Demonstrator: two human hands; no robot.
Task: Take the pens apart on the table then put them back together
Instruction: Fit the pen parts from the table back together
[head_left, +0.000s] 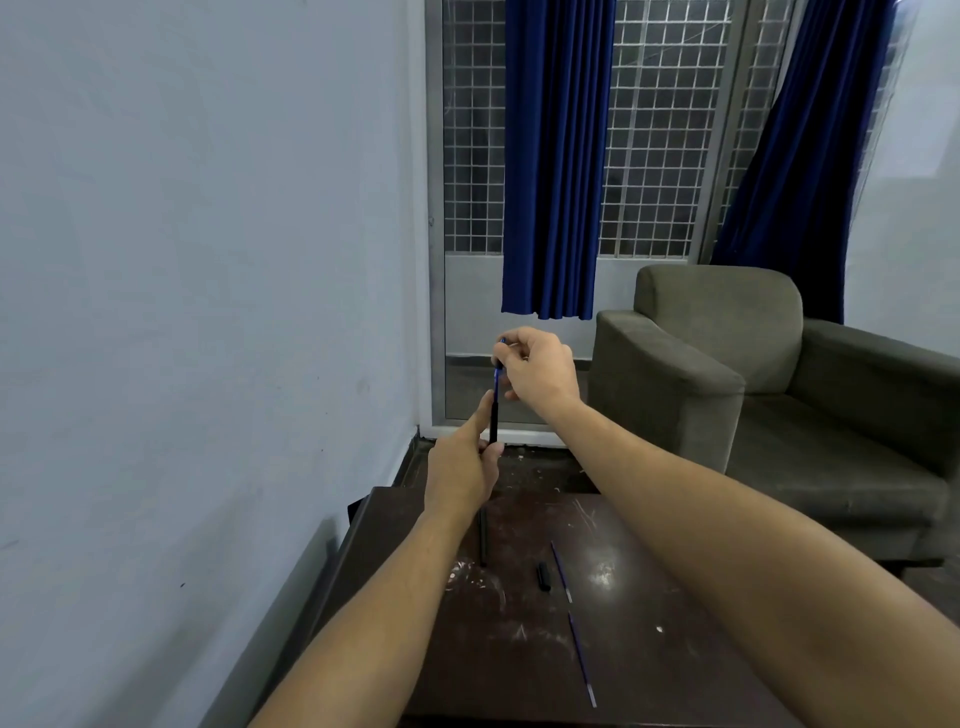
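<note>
two bare forearms reach forward from the bottom edge, over a dark, scratched wooden table (649, 597). lying loose on that table are two thin blue ink refills, one nearer (582, 657) and one farther (561, 570), nearly end to end but apart. just left of the farther refill sits a short black pen cap (543, 575), and farther left a black pen barrel (483, 540) lies lengthwise, partly hidden under the left wrist.

held up above the far end of the table is a pen (494, 410), nearly upright, with a black body and a blue upper part. left hand (460, 470) grips its lower end, fingers wrapped round it and the index finger laid along the shaft. right hand (537, 371) is closed on the top of the pen, pinching the blue end between thumb and fingertips, the other fingers curled in.

beyond the hands stand a pale wall (208, 260), a grilled window with blue curtains (553, 156), and a grey-green armchair (727, 364) to the right.
</note>
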